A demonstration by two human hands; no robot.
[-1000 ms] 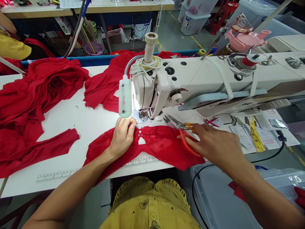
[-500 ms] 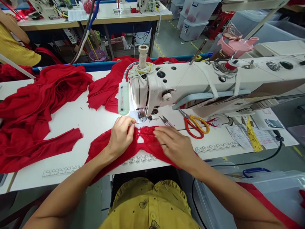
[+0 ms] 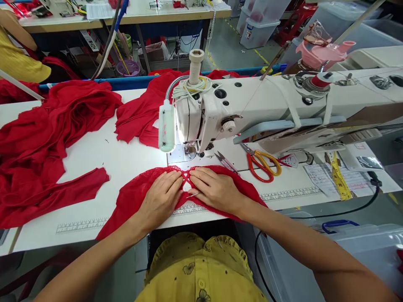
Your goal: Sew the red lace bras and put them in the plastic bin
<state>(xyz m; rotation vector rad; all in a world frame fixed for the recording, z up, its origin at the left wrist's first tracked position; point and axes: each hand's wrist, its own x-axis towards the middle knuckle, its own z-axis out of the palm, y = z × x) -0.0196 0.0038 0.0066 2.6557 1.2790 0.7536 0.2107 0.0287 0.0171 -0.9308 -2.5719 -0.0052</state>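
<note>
A red lace garment [image 3: 138, 197] lies spread on the white table [image 3: 126, 159] in front of the sewing machine's needle [image 3: 192, 149]. My left hand [image 3: 162, 193] rests flat on it, fingers stretched toward the crossed straps at its centre. My right hand [image 3: 215, 188] presses on the lace just right of those straps. A thin metal tool [image 3: 192, 195] is tucked under its thumb, the tip poking out between my hands. Both hands nearly touch at the garment's middle.
The white sewing machine [image 3: 267, 105] with its lamp [image 3: 166, 126] spans the table's right. Orange-handled scissors [image 3: 262, 163] and thread snips [image 3: 225, 161] lie under its arm, beside a yellow tape measure [image 3: 338, 176]. Red fabric piles [image 3: 47, 130] cover the left. A plastic bin [image 3: 362, 251] stands lower right.
My right hand put the orange scissors down by the machine and came back to the lace. Both hands slid the garment toward me and now lie flat at its centre.
</note>
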